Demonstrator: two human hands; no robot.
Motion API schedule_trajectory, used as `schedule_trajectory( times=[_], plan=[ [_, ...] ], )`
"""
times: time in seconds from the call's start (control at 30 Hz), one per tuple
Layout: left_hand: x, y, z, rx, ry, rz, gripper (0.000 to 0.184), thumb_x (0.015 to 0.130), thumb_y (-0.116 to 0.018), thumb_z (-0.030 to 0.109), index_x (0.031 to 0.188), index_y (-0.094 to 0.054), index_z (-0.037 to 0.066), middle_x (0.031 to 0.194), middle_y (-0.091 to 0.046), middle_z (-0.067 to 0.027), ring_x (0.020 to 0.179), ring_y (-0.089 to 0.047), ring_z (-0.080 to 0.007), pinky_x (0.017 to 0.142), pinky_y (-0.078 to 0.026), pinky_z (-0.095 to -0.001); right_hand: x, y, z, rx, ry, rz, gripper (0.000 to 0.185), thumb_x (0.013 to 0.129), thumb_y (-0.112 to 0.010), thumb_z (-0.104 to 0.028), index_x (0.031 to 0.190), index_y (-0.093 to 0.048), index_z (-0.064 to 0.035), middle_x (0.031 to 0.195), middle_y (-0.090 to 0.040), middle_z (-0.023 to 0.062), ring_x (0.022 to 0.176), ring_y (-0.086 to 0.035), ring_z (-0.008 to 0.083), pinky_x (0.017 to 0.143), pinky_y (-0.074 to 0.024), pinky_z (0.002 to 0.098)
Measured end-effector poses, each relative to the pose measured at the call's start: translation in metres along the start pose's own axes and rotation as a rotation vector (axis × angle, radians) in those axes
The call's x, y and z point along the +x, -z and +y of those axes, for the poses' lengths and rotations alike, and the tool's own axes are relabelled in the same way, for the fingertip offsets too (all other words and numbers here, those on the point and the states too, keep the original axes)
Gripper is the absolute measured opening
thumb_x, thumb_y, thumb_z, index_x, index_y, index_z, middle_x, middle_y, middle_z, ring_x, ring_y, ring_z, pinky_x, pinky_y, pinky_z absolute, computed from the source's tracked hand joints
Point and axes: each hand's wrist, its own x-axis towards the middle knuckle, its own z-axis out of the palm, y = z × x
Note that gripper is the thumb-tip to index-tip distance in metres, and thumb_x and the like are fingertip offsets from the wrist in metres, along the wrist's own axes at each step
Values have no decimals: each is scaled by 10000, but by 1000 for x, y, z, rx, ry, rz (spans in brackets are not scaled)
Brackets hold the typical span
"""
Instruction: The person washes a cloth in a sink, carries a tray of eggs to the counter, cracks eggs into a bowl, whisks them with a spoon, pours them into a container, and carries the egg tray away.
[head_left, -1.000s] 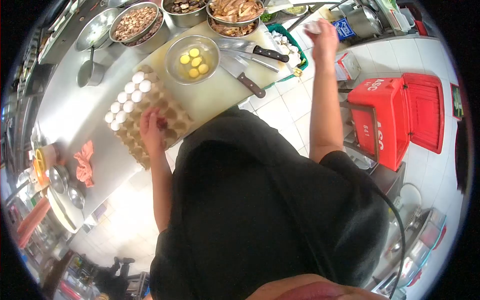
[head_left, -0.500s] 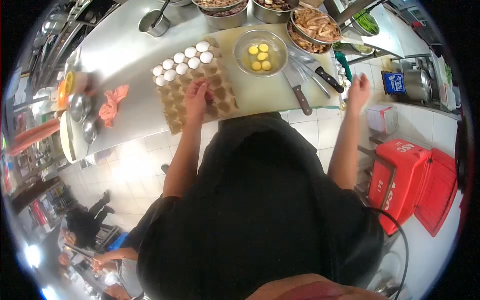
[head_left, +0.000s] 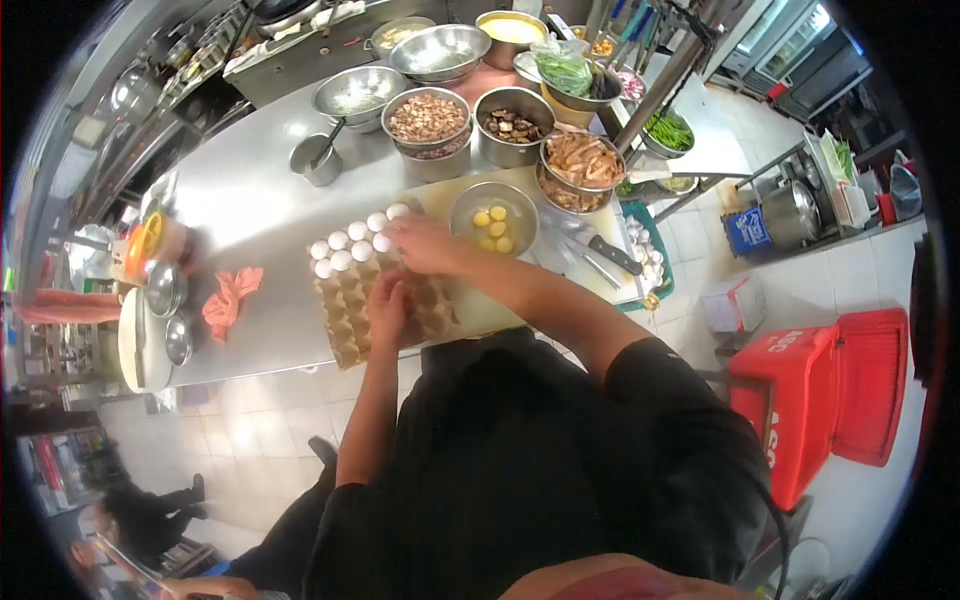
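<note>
A cardboard egg tray (head_left: 345, 330) lies on the steel table, with two rows of white eggs (head_left: 357, 230) at its far side. My right hand (head_left: 425, 245) reaches across from the right, its fingers closed over the right end of the nearer row; the egg there is hidden beneath them. Above the tray's bare cups, my left hand (head_left: 387, 302) is closed, fingers curled in; I cannot make out whether anything is in it. Beside my right hand, a steel bowl (head_left: 465, 200) holds raw eggs with several yolks (head_left: 497, 229).
Knives (head_left: 612, 253) lie right of the bowl on the cutting board (head_left: 465, 310). Pots and bowls of cut meat (head_left: 428, 117) stand behind. A small pot (head_left: 315, 165) with a ladle and an orange cloth (head_left: 232, 298) are leftward. A red bin (head_left: 785, 400) stands on the right.
My right hand has moved left from beyond the knives to the eggs. My left hand stays closed over the tray. The view has tilted up, showing more of the table's far side.
</note>
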Motion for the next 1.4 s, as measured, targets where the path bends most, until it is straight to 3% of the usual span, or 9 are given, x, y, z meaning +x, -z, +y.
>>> schedule_trajectory(
  times=[0.1, 0.3, 0.63, 0.93, 1.03, 1.13, 1.2, 1.33, 1.4],
  plan=[
    [-4, 5, -2, 86, -54, -11, 208, 959, -546, 101, 1152, -583, 35, 945, -637, -36, 655, -547, -85, 557, -479, -239, 22, -6, -1, -152, -87, -165, 433, 797, -596, -89, 1229, -584, -111, 1244, -552, 161, 1163, -543, 346, 925, -477, 445],
    [-7, 9, -7, 39, -17, -13, 202, 962, -553, 117, 1144, -592, 39, 974, -643, -40, 692, -584, -102, 584, -503, -241, 18, -20, 5, -123, -60, 160, 356, 779, -613, -118, 1134, -609, -87, 1075, -620, 179, 1035, -606, 336, 875, -497, 462],
    [2, 10, 7, -16, 104, -73, 200, 958, -585, 136, 1129, -601, 34, 933, -648, -41, 704, -629, -121, 603, -520, -248, -106, 62, 49, 1166, -349, 538, 498, 808, -600, 34, 1283, -547, -107, 1133, -614, 63, 959, -614, 143, 795, -530, 295],
    [92, 28, -29, 250, -319, -104, 378, 906, -612, 93, 1270, -550, 16, 1134, -610, -105, 801, -620, -159, 680, -516, -286, -407, 99, 167, 839, -1040, 1665, 491, 910, -529, -101, 1359, -361, 6, 1130, -541, 164, 789, -619, 226, 665, -536, 332],
    [113, 13, 5, 530, -558, -88, 446, 881, -654, 118, 1305, -538, 40, 1170, -597, -120, 739, -602, -162, 675, -501, -292, -449, 61, 182, 792, -1218, 1752, 509, 914, -512, -81, 1384, -340, 12, 1101, -559, 164, 786, -598, 200, 637, -512, 328],
    [128, 1, 25, 712, -418, -194, 459, 854, -645, 144, 1287, -549, 26, 1241, -568, -170, 1009, -608, -299, 852, -508, -356, -477, -27, 235, 695, -1206, 1876, 487, 900, -526, -90, 1355, -400, 31, 1071, -591, 169, 789, -589, 210, 658, -495, 323],
    [145, -2, 14, 775, -466, -242, 456, 848, -647, 162, 1274, -560, 26, 1235, -577, -184, 1070, -589, -321, 892, -494, -372, -459, -50, 223, 669, -1308, 1471, 417, 884, -536, -97, 1280, -500, 30, 1099, -604, 172, 837, -625, 250, 685, -510, 320],
    [169, 1, -17, 861, -683, -267, 462, 825, -692, 190, 1261, -595, 71, 1212, -603, -163, 824, -633, -252, 770, -514, -356, -427, -17, 176, 1164, -1206, 1602, 387, 922, -515, -151, 1295, -485, -54, 1032, -625, 112, 769, -607, 191, 615, -517, 301],
    [164, -1, -8, 899, -541, -308, 442, 841, -651, 212, 1256, -590, 72, 1206, -604, -182, 1033, -587, -322, 895, -479, -396, -428, -9, 174, 1091, -1204, 1714, 347, 926, -516, -155, 1258, -513, -56, 1034, -628, 99, 757, -609, 190, 646, -519, 300]
  ],
)
